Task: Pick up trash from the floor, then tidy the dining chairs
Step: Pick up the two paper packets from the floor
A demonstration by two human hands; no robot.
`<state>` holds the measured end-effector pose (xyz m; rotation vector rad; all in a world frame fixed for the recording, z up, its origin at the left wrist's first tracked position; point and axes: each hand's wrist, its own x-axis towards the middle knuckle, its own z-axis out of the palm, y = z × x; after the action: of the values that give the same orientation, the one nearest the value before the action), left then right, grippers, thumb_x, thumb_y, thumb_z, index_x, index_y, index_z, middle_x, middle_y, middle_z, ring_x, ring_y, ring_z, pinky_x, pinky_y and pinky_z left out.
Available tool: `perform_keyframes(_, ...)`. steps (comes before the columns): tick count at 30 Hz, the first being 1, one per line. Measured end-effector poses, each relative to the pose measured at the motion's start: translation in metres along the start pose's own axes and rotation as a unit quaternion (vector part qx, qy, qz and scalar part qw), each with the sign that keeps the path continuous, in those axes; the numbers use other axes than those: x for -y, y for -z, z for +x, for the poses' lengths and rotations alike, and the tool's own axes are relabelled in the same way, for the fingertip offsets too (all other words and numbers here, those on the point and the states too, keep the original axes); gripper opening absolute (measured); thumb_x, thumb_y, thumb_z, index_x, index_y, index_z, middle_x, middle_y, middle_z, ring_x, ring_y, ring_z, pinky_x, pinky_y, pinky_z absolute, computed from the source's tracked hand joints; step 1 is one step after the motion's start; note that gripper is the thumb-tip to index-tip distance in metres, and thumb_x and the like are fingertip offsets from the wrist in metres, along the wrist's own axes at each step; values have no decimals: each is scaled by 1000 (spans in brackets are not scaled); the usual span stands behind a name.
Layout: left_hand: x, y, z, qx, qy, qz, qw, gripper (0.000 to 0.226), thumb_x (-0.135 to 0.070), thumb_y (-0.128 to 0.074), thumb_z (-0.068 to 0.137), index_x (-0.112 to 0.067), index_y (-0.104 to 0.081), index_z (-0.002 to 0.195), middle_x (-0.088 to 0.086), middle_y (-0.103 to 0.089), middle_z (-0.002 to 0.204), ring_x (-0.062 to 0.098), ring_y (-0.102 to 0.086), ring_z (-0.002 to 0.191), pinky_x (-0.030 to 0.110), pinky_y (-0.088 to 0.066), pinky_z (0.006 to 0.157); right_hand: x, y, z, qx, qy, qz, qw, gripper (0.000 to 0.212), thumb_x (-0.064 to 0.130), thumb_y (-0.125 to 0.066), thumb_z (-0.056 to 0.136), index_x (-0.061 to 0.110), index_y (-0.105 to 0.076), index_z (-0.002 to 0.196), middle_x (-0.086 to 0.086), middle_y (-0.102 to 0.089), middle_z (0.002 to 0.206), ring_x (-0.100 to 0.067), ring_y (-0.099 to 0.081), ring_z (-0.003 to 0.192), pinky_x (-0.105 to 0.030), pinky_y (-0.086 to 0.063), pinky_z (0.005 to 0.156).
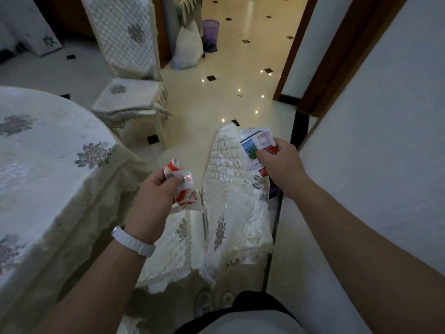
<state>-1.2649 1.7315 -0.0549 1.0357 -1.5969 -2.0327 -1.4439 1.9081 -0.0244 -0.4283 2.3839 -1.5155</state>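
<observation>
The near chair, with its white embroidered cover, is standing in the middle, directly in front of the person, and I am placing everything else relative to it.

Far to the left of the chair, the round table is showing under a pale cloth with grey flowers. Its hanging edge is coming close to the chair seat. Behind the chair and to the left, a second chair with a quilted cover is standing turned away from the table.

Just left of the chair back, the left hand is closing its fingers on a crumpled orange and white wrapper, with the thumb pressing on top. A white watch is sitting on that wrist.

Far behind the chair, a white bag is leaning beside a purple bin on the shiny tile floor.

At the top right corner of the chair back, the right hand is pinching a white package with a green picture and red print. The package is touching or nearly touching the chair cover; I cannot tell which.

To the right of the chair, a white wall is running along.
</observation>
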Motion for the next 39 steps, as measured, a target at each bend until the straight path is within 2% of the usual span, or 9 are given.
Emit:
perform_keyframes(8,1,-3,42,-32,13,-12,999,21,-13,-60,92,-16,-70,109,12,-71,105,34,-66,100,49,-55,86,15,-20,61,45,12,-21,999,16,11,-58,83,-1,-64,91,-23,-65,84,-19,-56,65,-27,-47,55)
perform_keyframes(14,-12,-14,71,-111,12,-45,993,21,-7,-58,93,-15,-73,105,13,-72,105,32,-66,96,45,-55,82,37,-47,128,130,48,-8,990,8,3,-55,83,6,-62,78,-2,-55,66,-6,-47,54,-16,-39,45)
perform_keyframes(17,-19,-21,74,-146,0,-57,988,20,-5,-60,90,-17,-76,93,9,-74,93,27,-67,87,38,-54,75,48,-63,157,177,70,12,982,13,1,-55,82,8,-58,72,4,-51,61,-6,-44,50,-17,-38,45)
perform_keyframes(20,-28,-25,74,-193,-9,-66,979,15,-11,-67,85,-19,-74,95,7,-74,92,25,-69,86,37,-55,72,57,-81,176,234,94,16,968,21,2,-55,81,16,-56,65,4,-51,61,-8,-45,52,-19,-39,46)
perform_keyframes(22,-34,-27,70,-220,-16,-76,972,16,-17,-69,77,-23,-75,90,5,-75,91,23,-70,85,36,-57,71,59,-91,183,267,104,9,958,12,3,-55,80,8,-58,70,-1,-53,64,-10,-47,55,-22,-41,48)
perform_keyframes(24,-39,-30,66,-242,-26,-85,966,17,-10,-68,84,-24,-76,87,5,-75,91,23,-70,86,36,-58,71,61,-99,186,290,107,8,951,6,4,-55,80,2,-61,79,-5,-56,68,-12,-50,58,-25,-44,50)
perform_keyframes(29,-46,-34,56,-286,-46,-84,954,24,-4,-57,94,-21,-73,94,5,-75,89,26,-70,84,40,-59,71,62,-107,182,327,115,-2,938,8,3,-55,80,3,-62,81,-6,-57,70,-14,-51,60,-23,-44,48)
perform_keyframes(33,-49,-35,58,-290,-56,-84,952,21,-7,-54,96,-20,-71,97,-1,-75,85,20,-71,81,32,-57,65,57,-102,182,337,114,-11,934,15,7,-55,78,-1,-63,88,-14,-60,76,-16,-52,64,-28,-46,52)
perform_keyframes(39,-49,-53,80,-298,-35,-90,949,20,-5,-59,93,-12,-71,107,8,-74,94,28,-70,89,40,-58,73,53,-95,210,356,100,-21,929,16,8,-55,78,0,-63,88,-14,-60,74,-16,-53,64,-27,-45,52)
